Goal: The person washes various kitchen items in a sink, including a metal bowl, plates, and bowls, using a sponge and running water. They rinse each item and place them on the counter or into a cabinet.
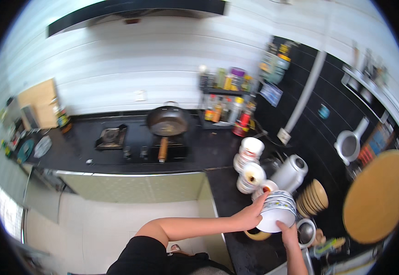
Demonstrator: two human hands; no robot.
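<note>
A stack of white bowls (277,221) with a blue-green pattern is tilted between my two hands over the right-hand counter. My left hand (251,216) grips the stack's left side, its arm stretched across from below. On the near side, my right hand (289,233) holds the lower rim with the thumb against the white bowl. Part of a yellowish bowl (258,235) shows beneath the stack. Just beyond are white tubs (251,178), some with dark or reddish contents. A nested stack of tan bowls (312,198) leans to the right of my hands.
A silver flask (291,173) stands behind the bowls. A wok (167,121) with a wooden handle sits on the stove, beside a spice rack (222,103). A round wooden board (376,197) and a strainer (348,145) are at the right wall. The counter edge (217,215) runs beneath my left forearm.
</note>
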